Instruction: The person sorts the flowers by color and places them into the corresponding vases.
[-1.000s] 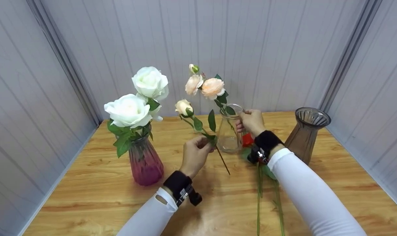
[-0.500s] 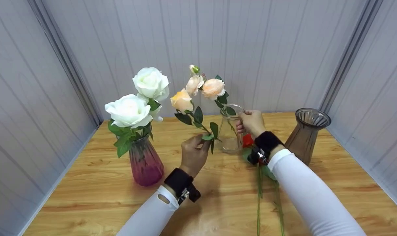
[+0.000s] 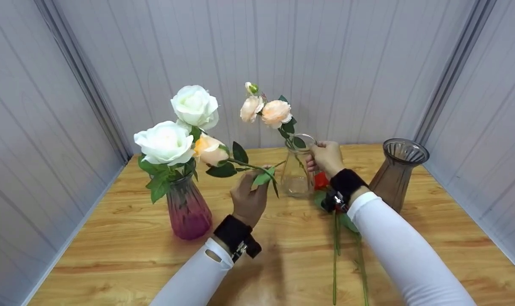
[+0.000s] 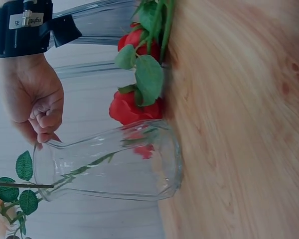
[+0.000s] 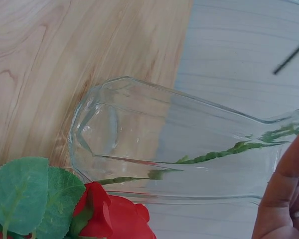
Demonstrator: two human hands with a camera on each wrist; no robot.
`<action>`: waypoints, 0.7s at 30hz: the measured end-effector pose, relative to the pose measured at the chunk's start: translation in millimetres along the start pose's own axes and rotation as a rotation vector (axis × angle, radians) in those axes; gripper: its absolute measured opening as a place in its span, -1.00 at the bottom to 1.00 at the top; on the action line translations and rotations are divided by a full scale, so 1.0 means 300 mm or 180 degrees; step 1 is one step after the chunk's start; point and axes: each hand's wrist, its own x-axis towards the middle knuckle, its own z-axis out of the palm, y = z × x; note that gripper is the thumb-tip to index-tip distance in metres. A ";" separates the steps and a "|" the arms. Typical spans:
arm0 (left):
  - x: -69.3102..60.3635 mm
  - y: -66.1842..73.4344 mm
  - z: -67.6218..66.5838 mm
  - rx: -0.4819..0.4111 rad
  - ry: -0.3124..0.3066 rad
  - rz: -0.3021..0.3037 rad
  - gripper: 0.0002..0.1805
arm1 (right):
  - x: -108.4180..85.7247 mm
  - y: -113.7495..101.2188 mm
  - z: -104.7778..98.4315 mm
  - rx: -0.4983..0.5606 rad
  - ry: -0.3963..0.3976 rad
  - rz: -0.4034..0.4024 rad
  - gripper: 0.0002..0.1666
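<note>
My left hand (image 3: 248, 197) pinches the stem of a peach rose (image 3: 210, 151), tilted so its bloom points left beside the white roses. Its stem end (image 5: 290, 56) is near the clear glass vase's mouth, apart from the rim in the right wrist view. My right hand (image 3: 327, 157) grips the rim of that clear glass vase (image 3: 294, 182), which stands upright on the table. A spray of pale peach flowers (image 3: 276, 114) stands in it, its green stem (image 5: 214, 153) visible through the glass.
On the left, white roses (image 3: 166, 142) stand in a pink glass vase (image 3: 191, 216). A brown glass vase (image 3: 393, 182) stands at the right. Red roses (image 4: 132, 107) lie on the wooden table (image 3: 134, 263) beside the clear vase, stems toward the front. Panel walls enclose the table.
The peach rose in my left hand has swung from upright to leaning left, its stem end rising toward the clear vase's mouth. My right hand and the vase have stayed in place.
</note>
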 end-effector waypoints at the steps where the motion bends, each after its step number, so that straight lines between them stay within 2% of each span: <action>1: 0.006 0.003 0.002 -0.0017 0.0006 0.0008 -0.75 | 0.000 -0.001 -0.001 0.0000 -0.0003 -0.0007 -0.81; 5: 0.031 0.010 0.021 -0.0027 0.0097 0.0105 -0.68 | -0.001 0.003 -0.001 -0.0021 -0.0004 -0.0029 -0.80; 12: 0.084 0.008 0.074 -0.0205 0.0136 0.0159 -0.81 | -0.003 0.001 0.001 -0.0035 -0.0027 -0.0016 -0.83; 16: 0.091 0.000 0.104 -0.0210 0.0099 -0.0054 -0.97 | -0.003 -0.001 0.001 -0.0061 -0.0016 0.0013 -0.83; 21: 0.096 -0.003 0.139 -0.0285 0.0048 -0.0468 -0.87 | -0.002 -0.002 -0.001 -0.0039 -0.0007 0.0043 -0.82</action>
